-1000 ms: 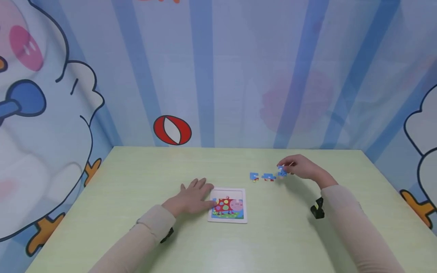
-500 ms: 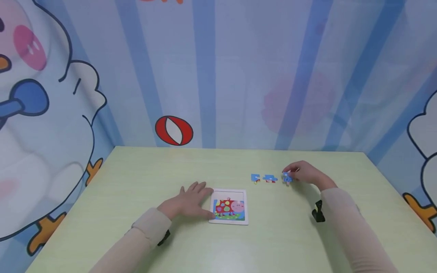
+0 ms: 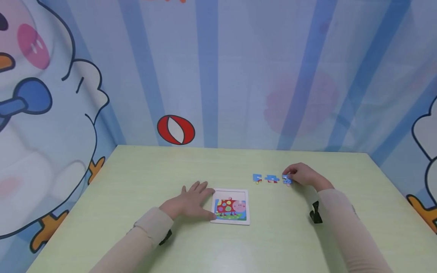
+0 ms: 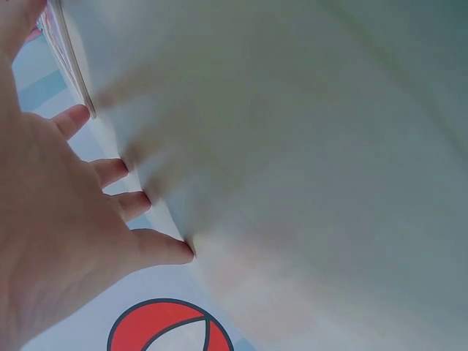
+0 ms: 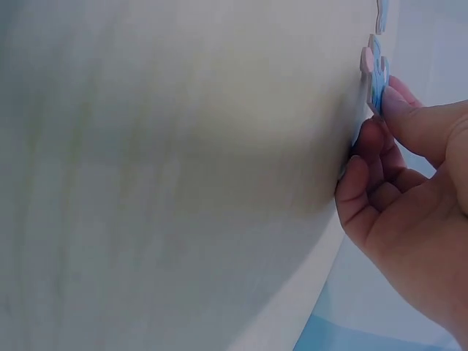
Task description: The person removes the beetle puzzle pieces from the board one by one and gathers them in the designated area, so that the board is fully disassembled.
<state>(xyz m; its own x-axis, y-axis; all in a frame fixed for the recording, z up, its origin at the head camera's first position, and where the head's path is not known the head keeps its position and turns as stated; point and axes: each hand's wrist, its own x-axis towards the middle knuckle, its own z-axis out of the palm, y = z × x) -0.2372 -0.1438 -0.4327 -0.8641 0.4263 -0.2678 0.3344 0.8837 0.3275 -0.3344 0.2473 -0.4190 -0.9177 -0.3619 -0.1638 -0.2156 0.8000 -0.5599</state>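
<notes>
A white-framed jigsaw puzzle [image 3: 230,206] lies on the table, its lower part filled with a pink pig's face and a spotted red shape. My left hand [image 3: 187,203] spreads its fingers at the frame's left side, thumb and one finger touching the edge; in the left wrist view the fingertips [image 4: 110,172] meet the table. To the right, my right hand [image 3: 304,176] pinches a blue puzzle piece [image 3: 286,179] at table level; the thumb [image 5: 402,113] shows on it in the right wrist view. Two more blue pieces, one [image 3: 257,178] farther left and one [image 3: 272,178] in the middle, complete the row.
The pale green table [image 3: 164,167] ends at a back edge against a blue striped cloth [image 3: 235,76] printed with cartoon figures. A black strap part [image 3: 315,213] hangs beneath the right wrist.
My right hand has lowered its puzzle piece and shifted slightly right, and the piece now lines up with the other two. The left thumb has slid down the frame's edge.
</notes>
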